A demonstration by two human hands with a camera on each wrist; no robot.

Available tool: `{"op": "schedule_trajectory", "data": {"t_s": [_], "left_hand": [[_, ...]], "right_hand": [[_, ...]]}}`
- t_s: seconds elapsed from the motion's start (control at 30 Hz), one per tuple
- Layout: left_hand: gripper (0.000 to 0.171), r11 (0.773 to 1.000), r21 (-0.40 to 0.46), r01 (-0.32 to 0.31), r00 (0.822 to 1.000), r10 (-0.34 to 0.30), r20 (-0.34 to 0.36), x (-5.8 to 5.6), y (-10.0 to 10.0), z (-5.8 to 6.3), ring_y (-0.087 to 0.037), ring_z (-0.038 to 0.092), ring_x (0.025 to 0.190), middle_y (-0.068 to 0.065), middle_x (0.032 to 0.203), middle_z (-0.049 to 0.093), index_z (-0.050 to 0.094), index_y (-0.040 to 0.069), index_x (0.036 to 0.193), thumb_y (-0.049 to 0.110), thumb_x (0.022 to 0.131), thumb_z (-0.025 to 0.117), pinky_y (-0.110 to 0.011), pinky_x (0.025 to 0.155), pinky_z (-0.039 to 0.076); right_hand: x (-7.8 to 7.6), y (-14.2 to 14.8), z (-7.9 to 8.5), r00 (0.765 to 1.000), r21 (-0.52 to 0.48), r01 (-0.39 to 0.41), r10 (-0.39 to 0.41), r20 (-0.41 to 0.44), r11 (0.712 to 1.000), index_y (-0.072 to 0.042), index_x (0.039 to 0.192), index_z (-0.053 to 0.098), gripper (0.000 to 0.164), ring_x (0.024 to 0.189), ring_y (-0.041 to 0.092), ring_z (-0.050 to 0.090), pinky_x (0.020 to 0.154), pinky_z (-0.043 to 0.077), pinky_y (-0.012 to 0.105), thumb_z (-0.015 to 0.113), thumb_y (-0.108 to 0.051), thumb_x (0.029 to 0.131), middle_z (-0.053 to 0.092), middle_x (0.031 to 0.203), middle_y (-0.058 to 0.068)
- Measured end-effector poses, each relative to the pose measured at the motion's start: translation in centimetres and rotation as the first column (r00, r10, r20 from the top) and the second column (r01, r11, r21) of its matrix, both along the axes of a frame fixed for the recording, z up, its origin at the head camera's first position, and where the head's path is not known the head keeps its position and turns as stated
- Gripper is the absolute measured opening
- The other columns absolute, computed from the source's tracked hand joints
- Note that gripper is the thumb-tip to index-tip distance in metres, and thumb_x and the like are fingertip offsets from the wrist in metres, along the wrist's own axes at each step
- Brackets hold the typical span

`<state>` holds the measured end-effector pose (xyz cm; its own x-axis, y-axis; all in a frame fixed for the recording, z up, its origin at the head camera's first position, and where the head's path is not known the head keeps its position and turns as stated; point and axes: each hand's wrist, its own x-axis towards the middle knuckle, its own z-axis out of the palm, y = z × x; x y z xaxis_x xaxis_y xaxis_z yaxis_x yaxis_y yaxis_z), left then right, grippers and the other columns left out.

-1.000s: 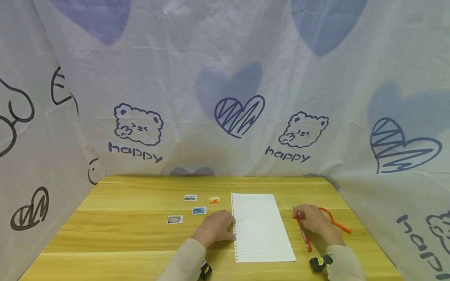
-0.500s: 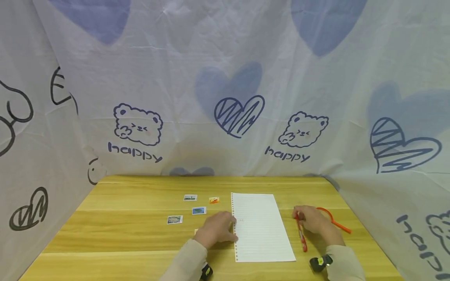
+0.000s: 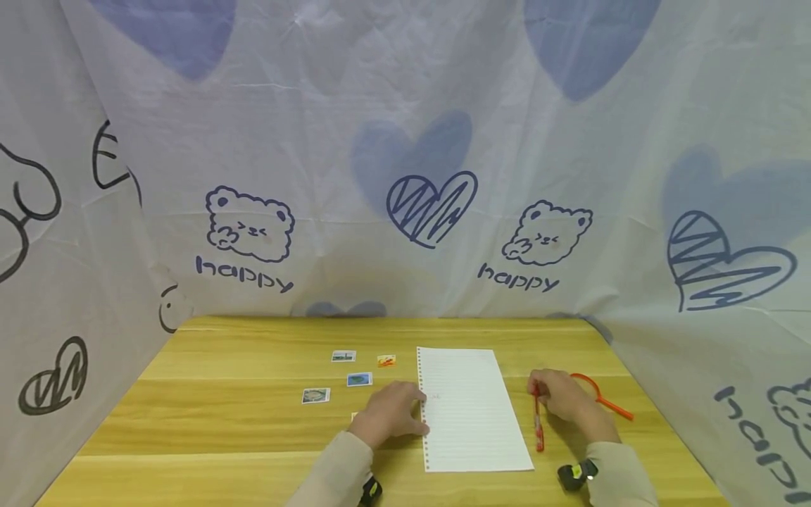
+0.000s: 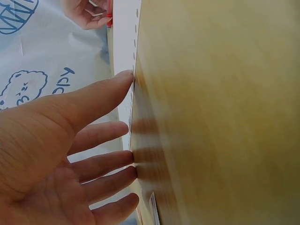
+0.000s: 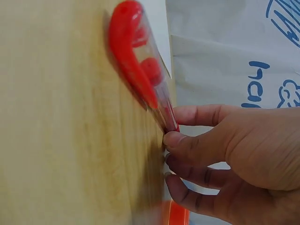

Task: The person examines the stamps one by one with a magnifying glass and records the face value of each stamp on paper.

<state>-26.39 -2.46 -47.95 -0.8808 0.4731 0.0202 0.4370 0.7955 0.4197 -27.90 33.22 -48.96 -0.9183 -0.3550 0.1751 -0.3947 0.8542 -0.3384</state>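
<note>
A sheet of lined loose-leaf paper (image 3: pixel 472 415) with punched holes lies in the middle of the table, small faint writing near its left edge. My left hand (image 3: pixel 391 412) rests at that punched edge, fingers and thumb spread and fairly straight; in the left wrist view the fingertips (image 4: pixel 127 77) touch along the paper's border. To the right of the sheet, my right hand (image 3: pixel 560 394) pinches a red pen (image 3: pixel 538 429) between thumb and fingers. The right wrist view shows the pen's clear barrel and red clip end (image 5: pixel 126 42) tilted close over the tabletop.
Several small picture stamps lie left of the paper, among them a blue one (image 3: pixel 359 379) and a yellow-orange one (image 3: pixel 386 361). One more peeks out beside my left hand. Behind my right hand lies an orange hoop with a straight handle (image 3: pixel 614 409). A printed curtain surrounds the wooden table (image 3: pixel 209 408).
The pen's near end has swung left, so the pen now points almost straight toward me. My left hand has shifted slightly right, uncovering a stamp's edge.
</note>
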Motion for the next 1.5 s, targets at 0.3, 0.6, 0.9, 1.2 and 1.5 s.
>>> {"op": "schedule_trajectory", "data": {"t_s": [0.3, 0.6, 0.9, 1.2, 1.5], "left_hand": [[0.051, 1.000, 0.003, -0.003, 1.000, 0.003, 0.001, -0.1, 0.0, 0.0, -0.027, 0.068, 0.114, -0.007, 0.124, 0.074, 0.075, 0.009, 0.121, 0.031, 0.077, 0.091, -0.044, 0.096, 0.058], [0.051, 1.000, -0.002, -0.006, 1.000, 0.006, -0.003, 0.0, 0.0, 0.0, -0.026, 0.068, 0.111, -0.006, 0.122, 0.074, 0.075, 0.010, 0.120, 0.031, 0.076, 0.091, -0.044, 0.094, 0.058], [0.052, 1.000, -0.009, -0.008, 1.000, 0.008, 0.003, -0.1, 0.0, 0.0, -0.027, 0.069, 0.111, -0.006, 0.122, 0.074, 0.075, 0.011, 0.121, 0.032, 0.076, 0.091, -0.044, 0.094, 0.058], [0.051, 1.000, -0.009, -0.012, 1.000, 0.012, 0.013, -0.1, 0.0, 0.1, -0.028, 0.068, 0.113, -0.006, 0.124, 0.073, 0.076, 0.011, 0.121, 0.032, 0.077, 0.091, -0.045, 0.095, 0.058], [0.050, 1.000, -0.013, -0.020, 0.999, 0.021, 0.031, -0.1, 0.1, 0.2, -0.025, 0.067, 0.110, -0.005, 0.123, 0.073, 0.076, 0.012, 0.121, 0.032, 0.078, 0.091, -0.044, 0.095, 0.057]], "right_hand": [[0.0, -0.2, 0.0, 1.000, -0.019, -0.006, 0.006, -0.001, 1.000, -0.013, 0.082, 0.059, 0.035, 0.076, 0.010, 0.049, 0.069, 0.041, 0.024, 0.067, 0.020, 0.075, 0.058, 0.078, -0.002], [0.1, -0.1, 0.5, 1.000, -0.109, 0.015, -0.011, 0.029, 0.994, -0.012, 0.086, 0.061, 0.030, 0.073, 0.009, 0.048, 0.065, 0.039, 0.022, 0.068, 0.017, 0.079, 0.058, 0.077, -0.002], [0.0, -0.4, 1.5, 0.996, -0.215, -0.069, 0.055, -0.071, 0.974, -0.008, 0.096, 0.062, 0.015, 0.076, 0.006, 0.058, 0.067, 0.049, 0.021, 0.066, 0.006, 0.093, 0.067, 0.088, 0.005], [-0.4, -1.4, 1.8, 0.996, -0.248, -0.076, 0.060, -0.072, 0.966, -0.011, 0.098, 0.062, 0.014, 0.079, 0.006, 0.061, 0.071, 0.053, 0.021, 0.069, 0.000, 0.094, 0.069, 0.088, 0.004], [-1.0, -2.5, 2.2, 0.993, -0.434, -0.044, 0.088, 0.080, 0.900, 0.004, 0.111, 0.069, 0.018, 0.084, 0.007, 0.066, 0.078, 0.058, 0.021, 0.069, -0.009, 0.098, 0.074, 0.095, 0.014]]}}
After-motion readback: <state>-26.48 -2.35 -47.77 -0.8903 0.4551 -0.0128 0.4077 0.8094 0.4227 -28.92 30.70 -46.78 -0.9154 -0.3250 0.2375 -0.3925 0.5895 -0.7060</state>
